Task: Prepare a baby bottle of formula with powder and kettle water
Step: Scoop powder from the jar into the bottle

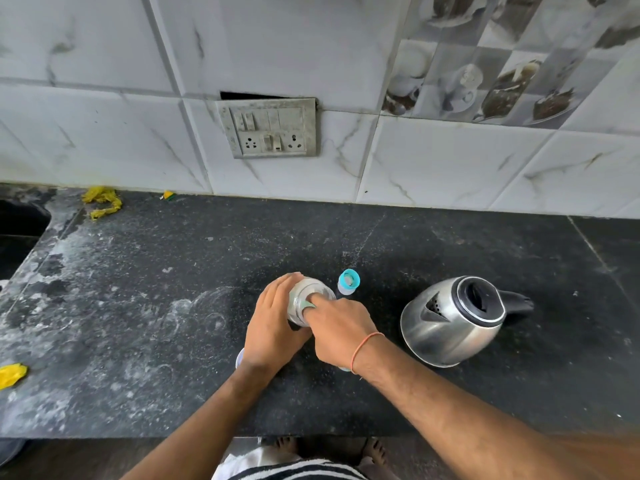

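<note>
A clear glass jar (306, 296) stands on the black counter (173, 306) at the centre. My left hand (275, 323) grips its left side. My right hand (341, 329) reaches into the jar's open mouth, fingers curled round a pale green scoop (308, 308) that is mostly hidden. Just behind the jar stands a small baby bottle (348, 281) with a turquoise ring at its top. To the right a steel kettle (453, 320) sits with its lid open and its black handle pointing right. A pale round object (239, 358) peeks out under my left wrist.
A sink (17, 230) lies at the far left. Yellow scraps (102, 200) sit by the back wall and another yellow piece (12, 374) at the left edge. A switch and socket panel (268, 128) is on the tiled wall. The counter's front edge runs below my forearms.
</note>
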`<act>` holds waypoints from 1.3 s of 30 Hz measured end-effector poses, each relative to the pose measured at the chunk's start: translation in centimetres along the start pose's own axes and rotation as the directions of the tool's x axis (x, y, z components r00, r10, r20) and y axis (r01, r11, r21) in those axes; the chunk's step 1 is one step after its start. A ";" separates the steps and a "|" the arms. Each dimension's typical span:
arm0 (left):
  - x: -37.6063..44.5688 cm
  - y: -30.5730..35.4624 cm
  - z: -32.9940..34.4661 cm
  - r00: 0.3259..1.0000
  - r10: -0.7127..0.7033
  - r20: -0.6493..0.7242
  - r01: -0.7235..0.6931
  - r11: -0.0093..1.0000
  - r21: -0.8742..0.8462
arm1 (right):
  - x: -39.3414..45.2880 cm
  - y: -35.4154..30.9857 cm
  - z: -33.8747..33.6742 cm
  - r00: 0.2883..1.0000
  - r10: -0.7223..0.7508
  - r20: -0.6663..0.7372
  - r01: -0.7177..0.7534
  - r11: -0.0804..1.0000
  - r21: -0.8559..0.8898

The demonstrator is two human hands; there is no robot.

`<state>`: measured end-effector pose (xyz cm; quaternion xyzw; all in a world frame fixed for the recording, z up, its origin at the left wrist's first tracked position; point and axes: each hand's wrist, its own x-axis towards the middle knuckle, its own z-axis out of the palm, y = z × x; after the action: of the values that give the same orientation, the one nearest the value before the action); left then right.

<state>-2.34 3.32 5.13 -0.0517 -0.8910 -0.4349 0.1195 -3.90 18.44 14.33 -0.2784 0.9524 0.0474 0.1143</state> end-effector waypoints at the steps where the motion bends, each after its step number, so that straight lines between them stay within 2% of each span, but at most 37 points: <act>1: 0.1 0.1 -0.2 1.000 -0.009 0.001 0.009 1.000 -0.007 | -0.1 0.1 -0.2 1.000 -0.005 -0.023 0.006 1.000 0.012; 12: 0.2 -0.6 -0.2 0.999 -0.034 0.030 0.034 0.999 -0.023 | -1.4 2.4 -0.3 0.974 -0.052 -0.219 0.088 0.983 0.158; 17: 0.2 -0.7 -0.2 1.000 -0.016 0.024 0.016 1.000 -0.011 | -0.7 4.1 1.0 0.949 -0.007 -0.315 0.078 0.973 0.215; 20: 0.3 -0.5 -0.2 1.000 -0.016 0.019 0.016 1.000 -0.004 | -0.5 4.5 1.4 0.904 0.044 -0.425 0.053 0.975 0.215; 27: 0.5 -0.2 -0.4 1.000 0.009 0.019 -0.008 0.999 -0.049 | 0.0 4.7 2.4 0.890 -0.002 -0.456 0.113 0.970 0.216; 33: 0.7 -0.5 -1.0 0.999 -0.040 -0.001 0.040 0.996 -0.077 | -0.1 4.4 1.8 0.843 0.048 -0.536 0.129 0.949 0.289; 39: 0.8 -0.5 -1.2 0.998 -0.059 -0.007 0.058 0.993 -0.103 | 0.0 4.7 1.6 0.776 -0.053 -0.629 0.220 0.957 0.190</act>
<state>-3.00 2.03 5.69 -0.0295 -0.8680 -0.4837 0.1082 -6.16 22.57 12.93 -0.3306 0.9123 -0.1762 -0.1656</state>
